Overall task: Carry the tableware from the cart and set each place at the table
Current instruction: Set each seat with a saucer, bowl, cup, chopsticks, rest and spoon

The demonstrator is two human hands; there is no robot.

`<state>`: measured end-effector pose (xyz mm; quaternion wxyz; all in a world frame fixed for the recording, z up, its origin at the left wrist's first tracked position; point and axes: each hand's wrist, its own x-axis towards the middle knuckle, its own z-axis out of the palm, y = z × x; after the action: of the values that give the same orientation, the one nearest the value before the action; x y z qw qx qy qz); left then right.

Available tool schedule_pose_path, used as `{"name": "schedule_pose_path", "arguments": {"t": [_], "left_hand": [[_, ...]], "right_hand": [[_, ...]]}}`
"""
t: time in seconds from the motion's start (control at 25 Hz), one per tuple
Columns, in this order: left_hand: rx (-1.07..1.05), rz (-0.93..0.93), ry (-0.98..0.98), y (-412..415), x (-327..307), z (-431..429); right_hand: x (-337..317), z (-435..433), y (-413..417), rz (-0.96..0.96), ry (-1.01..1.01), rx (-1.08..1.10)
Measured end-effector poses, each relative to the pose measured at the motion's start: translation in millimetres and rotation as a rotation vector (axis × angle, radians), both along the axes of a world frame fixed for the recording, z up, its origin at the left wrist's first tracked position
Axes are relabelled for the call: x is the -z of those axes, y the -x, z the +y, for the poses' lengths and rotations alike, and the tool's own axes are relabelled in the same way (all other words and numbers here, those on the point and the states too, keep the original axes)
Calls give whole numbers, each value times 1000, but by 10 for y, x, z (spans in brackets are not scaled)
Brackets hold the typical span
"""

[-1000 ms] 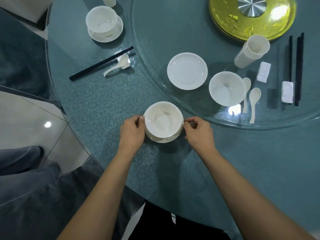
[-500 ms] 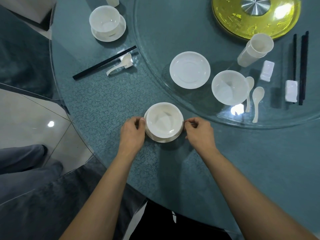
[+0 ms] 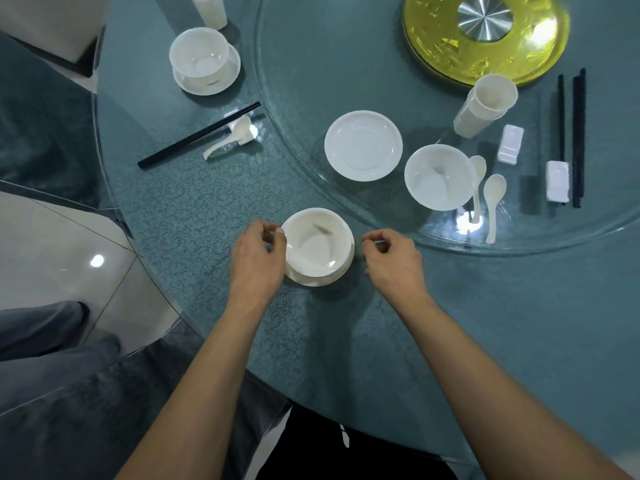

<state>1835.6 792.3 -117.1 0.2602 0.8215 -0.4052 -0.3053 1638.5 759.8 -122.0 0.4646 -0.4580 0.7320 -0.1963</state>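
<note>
Table edge: near bowl (image 3: pixel 317 242) is set on a saucer (image 3: pixel 318 280); left hand (image 3: pixel 256 259) against its left, right hand (image 3: pixel 393 263) just right, apart.
Turntable (image 3: pixel 311 64): plate (image 3: pixel 363 145) is placed left of second bowl (image 3: pixel 438 176); spoons (image 3: pixel 494 188) just right of that; cups (image 3: pixel 485 105) behind; rests (image 3: pixel 510 145) and chopsticks (image 3: pixel 578 133) farthest right.
Far left: third bowl (image 3: pixel 199 57); left chopsticks (image 3: pixel 199 135) and lone spoon (image 3: pixel 228 140) are laid before it.

Bare forearms (image 3: pixel 204 375), black garment (image 3: pixel 311 445) below, perhaps a small white mark (image 3: pixel 343 434) on it.

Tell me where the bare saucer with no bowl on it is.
Head view, upper middle: the saucer lies on the glass turntable, just left of the loose bowl.
</note>
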Motion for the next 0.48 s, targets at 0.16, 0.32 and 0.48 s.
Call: {"name": "schedule_pose_path", "arguments": {"t": [0.16, 0.32, 0.48], "left_hand": [[79, 26, 60, 206, -150, -105], [190, 87, 97, 527, -252, -270], [313, 140, 131, 890, -371, -411]], "right_hand": [[-69, -7, 179, -30, 47, 64], [-120, -16, 475, -24, 93, 134], [-172, -17, 810, -9, 120, 242]]}}
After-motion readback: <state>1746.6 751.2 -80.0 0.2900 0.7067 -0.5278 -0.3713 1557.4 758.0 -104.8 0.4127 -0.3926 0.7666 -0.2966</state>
